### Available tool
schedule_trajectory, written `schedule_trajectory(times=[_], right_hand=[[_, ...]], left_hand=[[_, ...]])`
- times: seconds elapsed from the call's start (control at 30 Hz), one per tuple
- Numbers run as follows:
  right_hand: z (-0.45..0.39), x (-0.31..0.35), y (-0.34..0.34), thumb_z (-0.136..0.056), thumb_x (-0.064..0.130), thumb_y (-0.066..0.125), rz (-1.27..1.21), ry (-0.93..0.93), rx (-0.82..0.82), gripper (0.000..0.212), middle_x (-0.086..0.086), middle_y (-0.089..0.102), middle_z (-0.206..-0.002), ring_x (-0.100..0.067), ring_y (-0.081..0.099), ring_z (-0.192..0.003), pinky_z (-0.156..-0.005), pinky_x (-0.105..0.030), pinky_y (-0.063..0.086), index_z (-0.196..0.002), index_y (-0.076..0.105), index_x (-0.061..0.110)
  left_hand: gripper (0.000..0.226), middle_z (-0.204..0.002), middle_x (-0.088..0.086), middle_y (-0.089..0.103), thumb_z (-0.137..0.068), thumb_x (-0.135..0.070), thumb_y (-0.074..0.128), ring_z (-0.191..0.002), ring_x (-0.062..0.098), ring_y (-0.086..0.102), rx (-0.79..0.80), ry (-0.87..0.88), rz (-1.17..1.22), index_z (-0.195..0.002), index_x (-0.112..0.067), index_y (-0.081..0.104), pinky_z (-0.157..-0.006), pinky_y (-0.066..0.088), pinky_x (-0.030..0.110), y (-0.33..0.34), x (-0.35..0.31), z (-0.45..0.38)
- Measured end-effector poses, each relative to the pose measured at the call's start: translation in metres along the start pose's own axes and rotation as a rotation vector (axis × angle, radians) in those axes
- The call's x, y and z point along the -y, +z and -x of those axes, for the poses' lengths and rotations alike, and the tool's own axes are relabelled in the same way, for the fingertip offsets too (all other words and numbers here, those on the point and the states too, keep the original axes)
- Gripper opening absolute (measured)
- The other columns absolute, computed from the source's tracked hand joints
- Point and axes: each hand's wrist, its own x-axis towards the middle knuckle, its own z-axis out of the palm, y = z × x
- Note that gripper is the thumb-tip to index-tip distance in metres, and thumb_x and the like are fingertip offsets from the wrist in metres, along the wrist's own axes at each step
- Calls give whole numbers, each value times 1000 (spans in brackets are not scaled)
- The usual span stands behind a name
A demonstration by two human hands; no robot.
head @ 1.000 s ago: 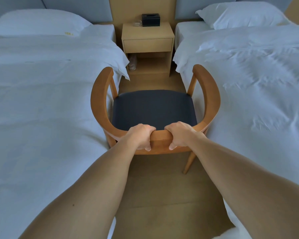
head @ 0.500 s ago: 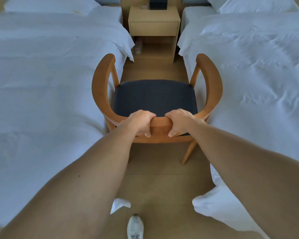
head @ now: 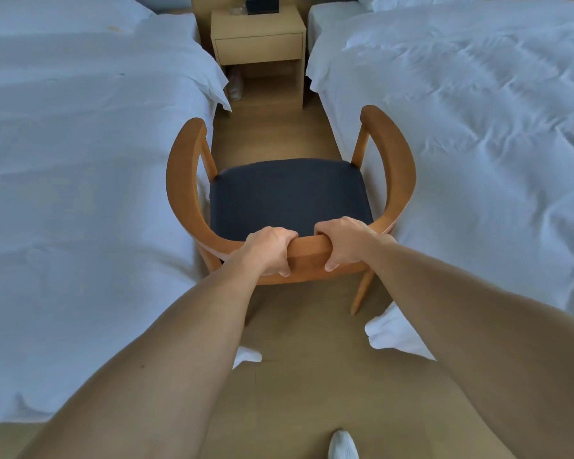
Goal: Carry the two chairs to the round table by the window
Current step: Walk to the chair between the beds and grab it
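Both the left hand [head: 268, 250] and the right hand [head: 345, 241] are clenched around the curved back rail of the wooden chair [head: 290, 200], which stands on the floor [head: 299, 376] between two white beds [head: 80, 160], its dark seat facing the far nightstand [head: 258, 38].

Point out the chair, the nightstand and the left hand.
chair [head: 289, 193]: head view, on the dark seat cushion.
nightstand [head: 258, 48]: head view, on the drawer front.
left hand [head: 269, 251]: head view, on the back of the hand gripping the chair's backrest.

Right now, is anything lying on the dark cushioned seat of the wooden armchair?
No, the dark cushioned seat of the wooden armchair is bare, while the left hand and right hand grip its backrest.
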Motion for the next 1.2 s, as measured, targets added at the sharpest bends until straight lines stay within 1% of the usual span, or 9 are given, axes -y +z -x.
schedule_trajectory(times=[0.1,0.17,0.33,0.47,0.6,0.77,0.93,1.1,1.2], right_hand=[[29,5,17,-75,46,83,-15,28,3,65,3,60,-121,-19,59,-103,-95,-39,55,-130,51,30],[51,9,29,-73,46,83,-23,46,4,64,6,60,-115,-15,57,-98,-92,-36,53,-128,53,31],[107,11,64,-67,48,83,-20,133,-62,49,10,66,-98,-13,62,-87,-88,-33,52,-109,61,32],[141,15,89,-64,48,83,-35,178,-146,42,15,59,-86,-10,56,-82,-86,-29,44,-92,54,36],[167,31,108,-62,48,84,-63,183,-191,45,16,53,-79,-10,51,-79,-79,-27,35,-87,48,37],[198,59,122,-63,43,86,-89,241,-188,44,12,56,-83,-16,56,-85,-78,-30,36,-88,50,32],[226,93,135,-64,41,87,-112,294,-171,46,11,56,-83,-18,58,-90,-76,-31,35,-88,50,32],[256,132,151,-64,38,87,-133,409,-140,47,8,58,-88,-20,59,-94,-85,-35,46,-90,49,32],[269,161,164,-63,37,88,-136,490,-162,47,8,58,-87,-20,58,-92,-81,-33,44,-90,49,33]], left_hand=[[53,-108,-5,62,-71,-27,86,-96,19,62,10,53,23,-116,-31,58,-87,54,40,13,-8,26],[50,-105,-6,62,-70,-28,85,-93,18,62,13,96,28,-112,-32,57,-86,54,40,22,-13,45],[39,-90,-9,61,-67,-27,81,-82,15,60,23,180,31,-95,-33,56,-76,54,35,43,-26,91],[35,-87,-10,62,-68,-31,79,-81,16,61,21,234,6,-93,-31,56,-73,54,35,57,-32,120],[35,-89,-10,62,-70,-33,78,-83,16,62,53,283,-26,-96,-31,56,-75,55,36,64,-32,141],[33,-86,-11,61,-68,-33,77,-82,16,62,99,325,-86,-93,-31,55,-77,56,39,64,-34,170],[36,-91,-8,63,-70,-35,78,-86,18,64,125,375,-105,-98,-31,56,-81,57,42,70,-28,208],[37,-98,-6,64,-76,-36,77,-88,19,65,151,480,-113,-106,-30,56,-86,57,42,80,-16,241],[35,-98,-4,64,-77,-36,75,-88,20,65,164,553,-125,-106,-30,56,-87,57,43,82,-3,259]])
